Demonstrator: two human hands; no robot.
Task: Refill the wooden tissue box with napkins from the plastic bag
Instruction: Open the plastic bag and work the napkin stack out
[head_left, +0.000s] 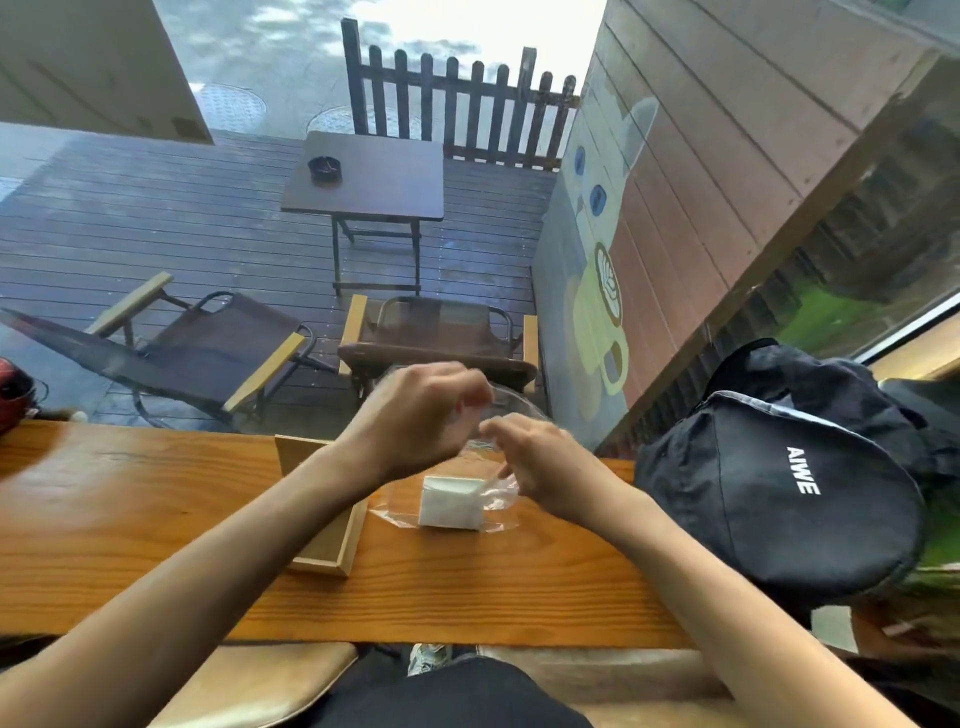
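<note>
Fingers of the left hand (415, 415) and right hand (540, 462) pinch the clear plastic bag (501, 491) at its mouth. Below them sit the napkins (449, 501); spread the mouth wide before lifting them toward the wooden box (327, 551) under the left wrist.

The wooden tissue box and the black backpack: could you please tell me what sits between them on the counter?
In the head view, a white napkin stack in a clear plastic bag lies between the wooden tissue box and black backpack.
</note>
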